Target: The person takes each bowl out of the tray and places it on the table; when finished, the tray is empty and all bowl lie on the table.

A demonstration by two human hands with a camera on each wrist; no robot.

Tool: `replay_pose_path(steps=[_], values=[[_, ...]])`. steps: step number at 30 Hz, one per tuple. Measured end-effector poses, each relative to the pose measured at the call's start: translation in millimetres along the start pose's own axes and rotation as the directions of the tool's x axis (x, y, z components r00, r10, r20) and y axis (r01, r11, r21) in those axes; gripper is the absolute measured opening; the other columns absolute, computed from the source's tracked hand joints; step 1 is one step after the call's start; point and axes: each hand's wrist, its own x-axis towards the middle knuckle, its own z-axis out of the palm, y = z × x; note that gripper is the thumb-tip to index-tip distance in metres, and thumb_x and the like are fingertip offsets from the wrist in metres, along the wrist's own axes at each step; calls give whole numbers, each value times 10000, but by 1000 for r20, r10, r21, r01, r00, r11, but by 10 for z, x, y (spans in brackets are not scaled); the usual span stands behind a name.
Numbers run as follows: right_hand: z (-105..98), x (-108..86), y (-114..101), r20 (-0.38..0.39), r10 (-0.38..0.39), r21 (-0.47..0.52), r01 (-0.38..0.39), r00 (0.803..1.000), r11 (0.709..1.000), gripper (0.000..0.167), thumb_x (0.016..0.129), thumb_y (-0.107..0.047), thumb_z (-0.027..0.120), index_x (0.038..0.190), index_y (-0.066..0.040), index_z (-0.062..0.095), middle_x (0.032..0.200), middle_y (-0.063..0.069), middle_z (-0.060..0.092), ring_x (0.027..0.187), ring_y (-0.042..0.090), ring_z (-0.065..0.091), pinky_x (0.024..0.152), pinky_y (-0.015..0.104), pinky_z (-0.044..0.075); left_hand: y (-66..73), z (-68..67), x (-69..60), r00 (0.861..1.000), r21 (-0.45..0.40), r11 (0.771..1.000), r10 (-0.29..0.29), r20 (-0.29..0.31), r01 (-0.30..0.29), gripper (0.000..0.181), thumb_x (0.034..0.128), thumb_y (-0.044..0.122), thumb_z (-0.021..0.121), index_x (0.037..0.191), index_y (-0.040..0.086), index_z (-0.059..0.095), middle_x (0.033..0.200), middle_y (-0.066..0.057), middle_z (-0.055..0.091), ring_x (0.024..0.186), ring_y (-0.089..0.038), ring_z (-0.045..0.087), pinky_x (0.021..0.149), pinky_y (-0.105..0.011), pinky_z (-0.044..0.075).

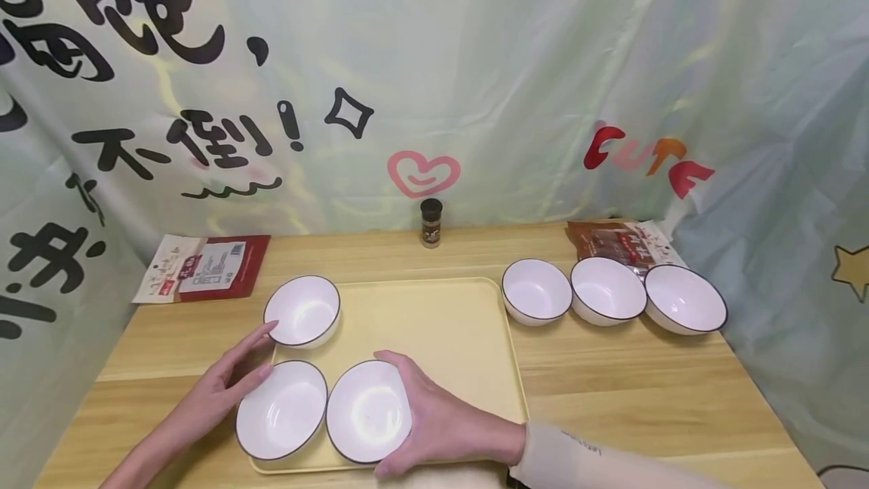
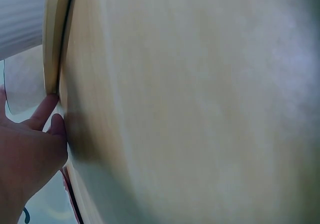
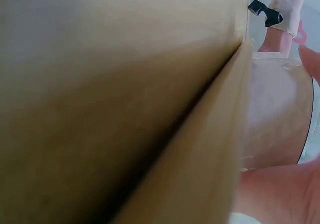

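A cream tray (image 1: 441,323) lies on the wooden table. My right hand (image 1: 441,413) grips a white, dark-rimmed bowl (image 1: 369,412) near the tray's front edge, thumb on the near side and fingers on the far side. In the right wrist view that bowl (image 3: 277,109) shows from the side, with part of the hand around it. My left hand (image 1: 220,391) has its fingers extended at the rims of two more bowls, the front-left bowl (image 1: 281,410) and the back-left bowl (image 1: 302,312). The left wrist view shows the left hand (image 2: 30,154) beside the tray's edge.
To the right of the tray stand three white bowls in a row, the nearest to it being a small bowl (image 1: 537,291). A red-and-white packet (image 1: 204,269) lies back left, a brown packet (image 1: 614,244) back right. A black-capped jar (image 1: 431,223) stands by the curtain (image 1: 509,96).
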Motion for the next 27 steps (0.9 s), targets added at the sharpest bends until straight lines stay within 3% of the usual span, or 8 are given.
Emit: replay_pose_path(steps=[18,27], values=[[3,-5,20,-23,-35,8,36,999,999,1178,677,-307,1053,1610,-277,335,1439,-68,527,1230,93,578,1079,330,478,-28,10,-3,1000,4,1000,11,1,-11,655,1130,217,636,1723,273,364,1607,-242,489,1377,149,324,1030,-26,259],[-106,-95,16,-59,7,36,-4,998,999,1176,686,-336,1048,1613,-335,324,1443,-80,535,1217,114,602,1048,342,506,-33,1,2,1000,1,1000,14,6,-14,659,1127,217,645,1722,267,367,1610,-231,493,1363,172,331,1040,-37,275]])
